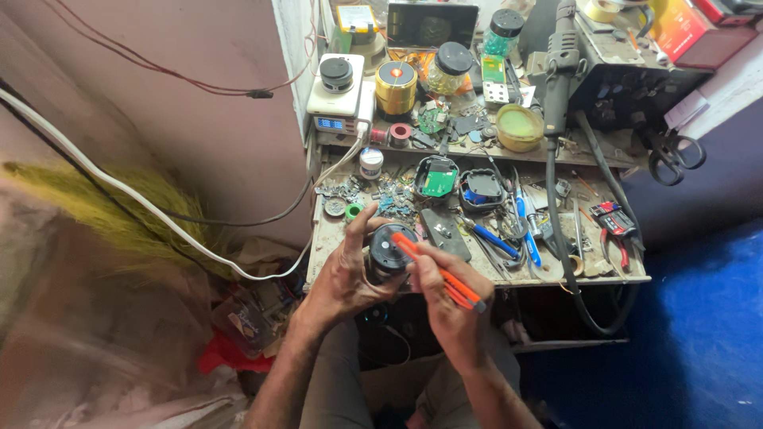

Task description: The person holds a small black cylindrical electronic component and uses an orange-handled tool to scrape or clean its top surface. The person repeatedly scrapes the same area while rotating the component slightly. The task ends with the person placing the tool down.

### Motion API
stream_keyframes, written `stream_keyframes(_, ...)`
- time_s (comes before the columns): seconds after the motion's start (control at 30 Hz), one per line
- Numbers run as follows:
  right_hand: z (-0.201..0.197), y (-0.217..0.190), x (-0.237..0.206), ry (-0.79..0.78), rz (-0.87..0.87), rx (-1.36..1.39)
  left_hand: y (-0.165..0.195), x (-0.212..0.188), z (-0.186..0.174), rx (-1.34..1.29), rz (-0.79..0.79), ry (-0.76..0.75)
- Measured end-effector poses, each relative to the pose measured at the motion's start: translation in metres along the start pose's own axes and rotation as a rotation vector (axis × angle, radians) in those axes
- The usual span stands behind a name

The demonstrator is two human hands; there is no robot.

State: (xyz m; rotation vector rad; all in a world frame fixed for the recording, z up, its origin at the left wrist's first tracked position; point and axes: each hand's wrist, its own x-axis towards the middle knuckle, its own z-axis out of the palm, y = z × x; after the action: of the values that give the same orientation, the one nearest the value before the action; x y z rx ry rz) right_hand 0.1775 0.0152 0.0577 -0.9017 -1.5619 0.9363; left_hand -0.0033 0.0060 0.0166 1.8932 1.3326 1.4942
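Note:
My left hand (pixel 343 274) grips a small round black device (pixel 388 253) with a dark circular face, held just in front of the workbench edge. An orange-handled tool (pixel 439 272) lies in my right hand (pixel 443 306), its tip resting on the top of the round device. Both hands are close together below the bench, over my lap.
The small wooden workbench (pixel 334 238) is crowded: opened black casings with green and blue insides (pixel 437 178), blue-handled tools (pixel 494 238), red pliers (pixel 616 226), circuit scraps. A shelf behind carries a gold cylinder (pixel 396 86), jars, a white device (pixel 336 87). A black hose (pixel 556 191) hangs down. White cable at left.

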Motion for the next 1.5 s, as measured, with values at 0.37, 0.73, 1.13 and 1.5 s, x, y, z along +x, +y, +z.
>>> stream_keyframes(0.37, -0.026, 0.009, -0.002, -0.014, 0.116, 0.164, 0.020, 0.003, -0.020, -0.059, 0.092, 0.068)
stream_keyframes(0.73, -0.057, 0.020, -0.037, -0.436, 0.239, 0.454, 0.042, -0.055, -0.024, -0.532, -0.096, 0.037)
stream_keyframes(1.13, -0.058, 0.029, -0.014, -0.118, 0.169, 0.401, 0.028, -0.071, -0.022, -0.088, -0.180, 0.108)
stream_keyframes(1.5, -0.061, 0.036, -0.012, -0.064, 0.206, 0.337, 0.046, -0.010, -0.024, 0.540, 0.144, 0.121)
